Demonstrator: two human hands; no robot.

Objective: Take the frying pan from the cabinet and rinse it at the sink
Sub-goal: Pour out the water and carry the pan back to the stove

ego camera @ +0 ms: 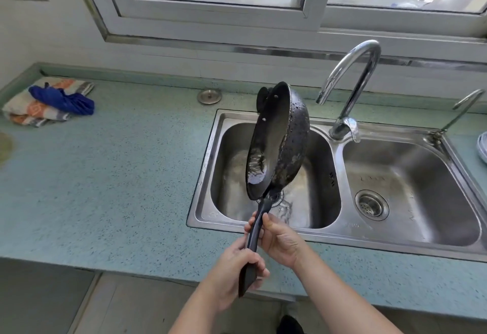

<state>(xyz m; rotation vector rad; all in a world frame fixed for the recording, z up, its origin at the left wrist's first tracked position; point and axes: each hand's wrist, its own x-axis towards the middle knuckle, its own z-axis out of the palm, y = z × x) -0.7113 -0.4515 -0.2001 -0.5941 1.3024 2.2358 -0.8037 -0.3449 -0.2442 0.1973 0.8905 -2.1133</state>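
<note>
A black frying pan point(276, 141) is held tilted steeply on edge above the left basin of the steel double sink point(337, 236), its inside facing left. Water glistens low in the pan and drops cover its outside. My left hand point(237, 268) grips the lower end of the long dark handle. My right hand point(279, 239) grips the handle higher up, closer to the pan. The chrome faucet point(350, 88) arches behind the sink with its spout to the right of the pan; no water runs from it. The left basin floor is wet.
A folded patterned towel with a blue cloth point(52, 102) lies on the teal counter point(105, 175) at the far left. A smaller second tap point(461, 110) and stacked plates point(483, 146) are at the right. A window runs along the back wall.
</note>
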